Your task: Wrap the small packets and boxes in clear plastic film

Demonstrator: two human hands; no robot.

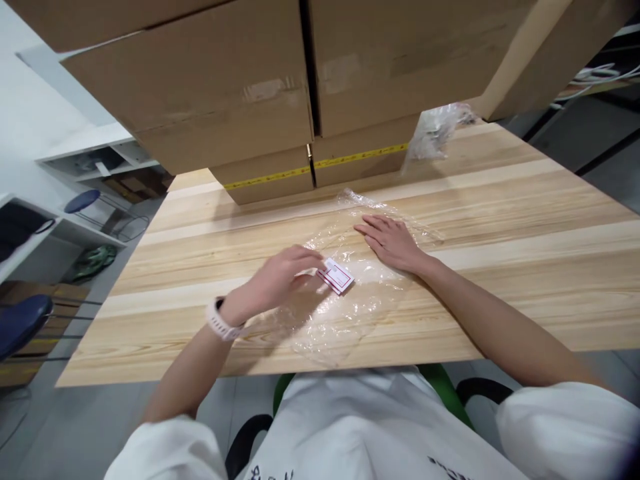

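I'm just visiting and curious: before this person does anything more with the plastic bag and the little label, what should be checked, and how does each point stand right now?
1. Bag lies flat on the table: ok, though wrinkled.
2. Right hand pins the bag: ok, palm down on its far part.
3. Left hand has the label: ok, fingertips at its edge.
4. Label is inside the bag or on top of it: cannot tell.
5. Bag fully on the table: not ok, its near end reaches the table's edge.
6. Boxes are apart from the bag: ok, they stand behind it.
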